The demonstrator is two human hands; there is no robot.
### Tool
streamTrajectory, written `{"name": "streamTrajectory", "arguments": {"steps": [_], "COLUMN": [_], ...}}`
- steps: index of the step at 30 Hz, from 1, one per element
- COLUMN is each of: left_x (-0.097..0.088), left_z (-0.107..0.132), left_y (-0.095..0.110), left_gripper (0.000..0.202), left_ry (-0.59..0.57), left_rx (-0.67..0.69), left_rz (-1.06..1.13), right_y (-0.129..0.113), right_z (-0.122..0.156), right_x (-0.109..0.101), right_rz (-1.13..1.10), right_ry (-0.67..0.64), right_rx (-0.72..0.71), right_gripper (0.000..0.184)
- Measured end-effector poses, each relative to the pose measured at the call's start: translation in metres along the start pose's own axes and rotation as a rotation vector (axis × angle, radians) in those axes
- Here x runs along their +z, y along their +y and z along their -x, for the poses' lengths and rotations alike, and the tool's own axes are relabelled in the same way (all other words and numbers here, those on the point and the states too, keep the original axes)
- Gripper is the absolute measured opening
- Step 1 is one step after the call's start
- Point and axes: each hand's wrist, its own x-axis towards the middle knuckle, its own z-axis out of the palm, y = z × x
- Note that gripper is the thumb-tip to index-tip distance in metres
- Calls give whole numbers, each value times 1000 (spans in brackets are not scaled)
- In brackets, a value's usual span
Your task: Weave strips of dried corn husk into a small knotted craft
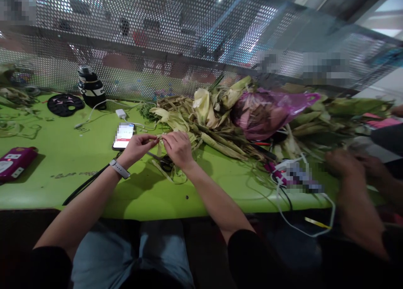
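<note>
Both hands meet above the green table (pixel 94 190), near the pile of dried corn husks (pixel 220 142). My left hand (pixel 140 147) pinches a thin pale strip of corn husk (pixel 160 138) between thumb and fingertips. Closed on the same strip from the other side is my right hand (pixel 178 148), its fingers bent and seen from the back. Below them lie loose husk strips (pixel 162 170) and a small dark object that I cannot make out. Just left of my hands, a phone (pixel 124 138) with a lit screen rests on the table.
A pink plastic bag (pixel 261 113) sits on the husks. At the back left stand a black bottle (pixel 91 87) and a black palette-shaped tray (pixel 65 105). A maroon box (pixel 19 163) lies far left. White cables (pixel 280 196) hang at the right, beside another person's hands (pixel 346 163).
</note>
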Motion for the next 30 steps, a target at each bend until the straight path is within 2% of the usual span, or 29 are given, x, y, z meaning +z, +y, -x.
{"name": "streamTrajectory", "arguments": {"steps": [7,16,21,24,25,28,30], "left_x": [-3,-3,-5,-7,-7,-8,-8], "left_z": [3,4,2,0,-1,-3,-3], "left_y": [7,9,4,1,0,-1,-1], "left_gripper": [37,35,33,31,31,31,33], "left_ry": [-45,-53,-68,-133,-158,-194,-196], "left_rx": [72,126,137,154,162,180,172], "left_rz": [-275,-357,-395,-364,-355,-342,-333], "right_y": [0,-3,4,11,13,17,18], "right_z": [-1,-2,-6,-8,-8,-9,-9], "right_x": [1,1,-7,-11,-12,-8,-5], "right_rz": [18,49,-158,-395,-450,-479,-434], "right_ry": [12,6,-87,-149,-180,-258,-258], "right_rx": [-5,44,79,48,45,57,59], "right_gripper": [25,22,19,38,39,25,21]}}
